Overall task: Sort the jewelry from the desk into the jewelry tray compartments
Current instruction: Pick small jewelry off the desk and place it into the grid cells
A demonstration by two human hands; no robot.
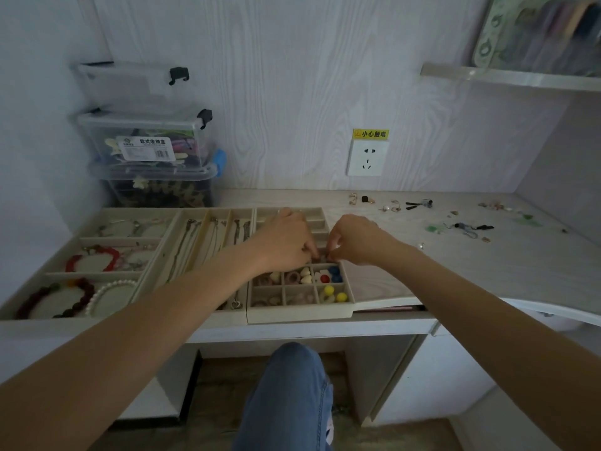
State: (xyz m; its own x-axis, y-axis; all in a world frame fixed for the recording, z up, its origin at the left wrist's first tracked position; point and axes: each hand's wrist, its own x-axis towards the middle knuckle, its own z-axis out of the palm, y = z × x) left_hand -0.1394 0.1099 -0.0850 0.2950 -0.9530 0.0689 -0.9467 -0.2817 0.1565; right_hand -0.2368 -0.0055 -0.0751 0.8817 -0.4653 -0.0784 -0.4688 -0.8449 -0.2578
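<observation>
Three beige jewelry trays sit side by side on the desk. The right tray (299, 315) has small compartments with rings and coloured bead earrings (331, 278). My left hand (286, 239) and my right hand (354, 237) meet over its middle compartments, fingers curled, pinching a tiny piece (322, 255) between them; what it is stays unclear. The middle tray (208, 213) holds chains in long slots. The left tray (97, 275) holds bead bracelets and a pearl bracelet (107, 292). Loose earrings and small jewelry (422, 203) lie scattered on the desk (487, 265) at the right.
Stacked clear plastic storage boxes (146, 151) stand at the back left against the wall. A wall socket (367, 157) is behind the desk. A shelf (520, 78) hangs at the upper right. My knee in jeans (286, 395) is under the desk edge.
</observation>
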